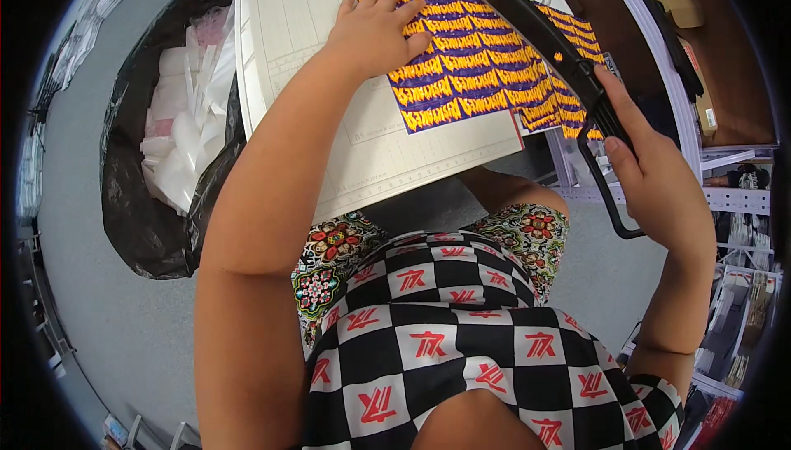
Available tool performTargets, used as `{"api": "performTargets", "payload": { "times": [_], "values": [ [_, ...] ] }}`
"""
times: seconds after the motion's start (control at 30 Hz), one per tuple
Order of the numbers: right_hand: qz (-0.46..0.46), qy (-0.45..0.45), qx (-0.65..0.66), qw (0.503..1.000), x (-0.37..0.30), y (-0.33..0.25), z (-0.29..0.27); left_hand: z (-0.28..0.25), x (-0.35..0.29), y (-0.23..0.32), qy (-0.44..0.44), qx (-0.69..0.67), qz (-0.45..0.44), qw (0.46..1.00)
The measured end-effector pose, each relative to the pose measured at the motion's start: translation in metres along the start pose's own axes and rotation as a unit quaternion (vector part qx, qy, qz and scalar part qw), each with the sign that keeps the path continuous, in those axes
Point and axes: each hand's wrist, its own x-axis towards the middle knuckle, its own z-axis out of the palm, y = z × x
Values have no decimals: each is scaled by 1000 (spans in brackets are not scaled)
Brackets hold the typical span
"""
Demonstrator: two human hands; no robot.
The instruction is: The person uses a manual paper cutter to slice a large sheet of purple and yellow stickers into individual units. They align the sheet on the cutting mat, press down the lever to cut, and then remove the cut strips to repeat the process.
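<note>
Seen from above, a person works at a pale paper cutter (288, 30), its flat board marked with ruled lines. A large sheet (470, 63) printed in purple and yellow lies on the board, reaching toward the cutter's right edge. The left hand (375, 34) rests palm down on the board's upper part, over the sheet's left side, fingers spread wide and gripping nothing. The right hand (659, 174), beyond the cutter's right edge, is closed round the long black handle (607, 116), index finger stretched along it; its other fingers are mostly hidden. How high the handle stands above the cutter, I cannot tell. Past that edge lies more printed paper (540, 104) in the same colours. Left of the cutter, an open black bag (128, 203) holds white and pink scraps (175, 112). For a clean cut, it seems best to press the sheet flat, square it to the ruled lines and bring the handle down in one smooth stroke. The spread fingers belong well back from the cutting edge — where they are now — and a firm palm should stop the sheet creeping.
</note>
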Motion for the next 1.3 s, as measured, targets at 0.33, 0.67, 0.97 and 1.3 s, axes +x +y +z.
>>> {"api": "performTargets", "payload": {
  "times": [0.33,0.67,0.97,1.3],
  "values": [
    [-28,27,-5,999,-1,5,6,-3,-1,1,-8,0,-4,1000],
    [0,-7,11,1000,-6,5,20,-5,0,2,-15,-5,-2,1000],
    [15,-3,23,1000,-10,10,47,-1,-2,-2,5,-10,8,1000],
    [-29,62,3,998,-12,21,73,0,-2,-4,5,10,19,1000]
  ]
}}
